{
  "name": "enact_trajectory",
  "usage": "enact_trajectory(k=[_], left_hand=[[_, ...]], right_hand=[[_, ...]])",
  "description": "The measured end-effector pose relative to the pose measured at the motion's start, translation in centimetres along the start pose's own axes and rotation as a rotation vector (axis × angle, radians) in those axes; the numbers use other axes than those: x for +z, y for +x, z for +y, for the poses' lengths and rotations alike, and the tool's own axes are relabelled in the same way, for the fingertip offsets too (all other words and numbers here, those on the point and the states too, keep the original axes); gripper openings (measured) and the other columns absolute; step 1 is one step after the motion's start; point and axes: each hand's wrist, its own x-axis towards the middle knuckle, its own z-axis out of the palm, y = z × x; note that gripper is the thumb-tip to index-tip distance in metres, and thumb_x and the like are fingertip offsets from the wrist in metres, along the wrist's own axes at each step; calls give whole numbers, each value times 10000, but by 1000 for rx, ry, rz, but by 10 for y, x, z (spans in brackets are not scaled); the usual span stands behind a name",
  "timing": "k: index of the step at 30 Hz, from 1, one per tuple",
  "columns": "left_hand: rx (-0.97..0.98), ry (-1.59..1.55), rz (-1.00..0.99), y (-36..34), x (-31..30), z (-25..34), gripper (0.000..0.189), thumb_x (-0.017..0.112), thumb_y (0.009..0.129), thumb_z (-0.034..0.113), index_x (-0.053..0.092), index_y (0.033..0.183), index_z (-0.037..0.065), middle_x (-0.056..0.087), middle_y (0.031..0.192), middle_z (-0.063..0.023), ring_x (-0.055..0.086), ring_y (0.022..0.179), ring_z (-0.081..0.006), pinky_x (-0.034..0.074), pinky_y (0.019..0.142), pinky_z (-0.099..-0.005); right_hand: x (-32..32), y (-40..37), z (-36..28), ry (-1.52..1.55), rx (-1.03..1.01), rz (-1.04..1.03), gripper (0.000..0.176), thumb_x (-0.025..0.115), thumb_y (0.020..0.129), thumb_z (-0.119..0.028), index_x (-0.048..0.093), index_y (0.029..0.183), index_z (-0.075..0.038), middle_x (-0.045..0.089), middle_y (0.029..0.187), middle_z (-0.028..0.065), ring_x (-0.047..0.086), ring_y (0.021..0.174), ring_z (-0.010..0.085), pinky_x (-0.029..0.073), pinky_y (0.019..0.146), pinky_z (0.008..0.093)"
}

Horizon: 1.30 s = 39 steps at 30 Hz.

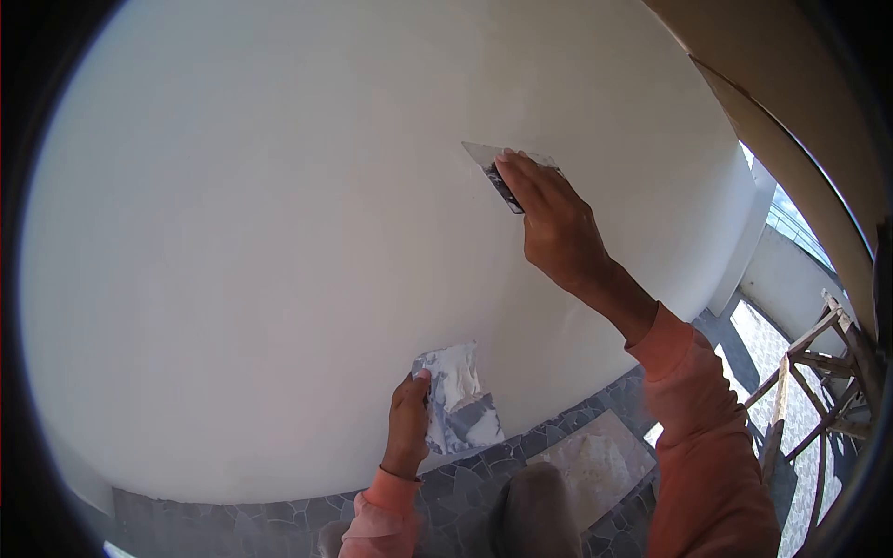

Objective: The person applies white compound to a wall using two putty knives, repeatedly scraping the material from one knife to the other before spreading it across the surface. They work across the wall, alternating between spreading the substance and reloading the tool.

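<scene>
My right hand [561, 223] is raised against the pale wall [279, 232], its fingers closed on a flat metal scraper [486, 154] with a dark handle edge. The blade lies at the wall's surface. Lower down, my left hand [407, 418] grips a flat plate [460, 395] by its left side, thumb on top. White paste is smeared over much of the plate. Both of my arms are in orange sleeves.
A paste-stained board [600, 465] lies on the grey stone-patterned floor [465, 484] near the wall's base. A wooden trestle-like frame [809, 372] stands at the right, by a low wall [786, 279]. Dark rounded shapes show at the bottom.
</scene>
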Motion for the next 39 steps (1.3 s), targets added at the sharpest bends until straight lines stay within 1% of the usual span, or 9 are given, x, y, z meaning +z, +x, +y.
enact_trajectory(k=[6,10,17,22,25,29,33,35,39], left_hand=[[7,-33,77,-13,5,-7,272,524,1057,272,623,1031,20,647,930,-32,625,824,-114,527,721,-285],[10,-36,93,-21,15,-1,291,492,1067,264,617,1071,1,656,966,-53,639,844,-131,539,739,-295],[62,-46,87,-16,26,6,312,469,1078,262,612,1100,-14,648,962,-49,624,825,-116,530,720,-285],[108,79,125,-14,23,-3,319,454,1082,265,615,1065,-10,583,846,0,524,720,-72,456,633,-257],[92,139,178,-9,22,-9,311,453,1076,257,614,1025,-4,538,796,19,464,688,-66,411,606,-260],[92,144,178,2,15,-25,301,456,1065,247,605,979,0,508,776,30,427,682,-73,388,606,-273],[48,13,141,-3,14,-17,296,437,1052,205,625,1034,-23,610,887,-31,555,766,-121,470,690,-297],[81,10,126,2,7,-26,300,437,1046,196,630,1070,-32,642,944,-58,597,821,-141,493,735,-306],[69,35,159,-5,9,-19,278,457,1043,206,622,1028,-17,621,909,-43,575,801,-133,484,718,-308]], right_hand=[[-66,-86,-70,642,239,-503,672,483,809,230,575,1400,-75,648,1333,182,648,1233,344,548,1043,436],[-67,-106,-89,677,60,-514,459,583,832,155,655,1257,-1,675,1241,167,679,1092,331,586,930,422],[-44,-120,-93,538,-120,-527,451,642,798,88,649,1243,16,673,1230,169,677,1081,320,552,945,440],[-34,-128,-98,585,-149,-585,438,631,799,110,667,1224,9,684,1233,165,680,1080,331,561,920,441],[-33,-125,-90,574,-213,-717,430,671,799,57,652,1226,0,695,1202,145,694,1068,319,560,923,424],[-30,-114,-75,663,-158,-1024,547,626,740,130,683,1254,-46,699,1266,116,698,1040,329,579,907,424],[-37,-77,-69,676,-135,-1308,607,585,738,151,678,1295,-71,699,1295,116,708,1048,322,590,898,404],[-32,-80,-53,811,-123,-1270,538,545,768,124,679,1260,-50,739,1067,167,705,908,373,561,831,460],[-60,-44,-30,897,160,-1420,420,543,923,26,664,1318,-51,734,930,184,659,766,321,517,743,425]])
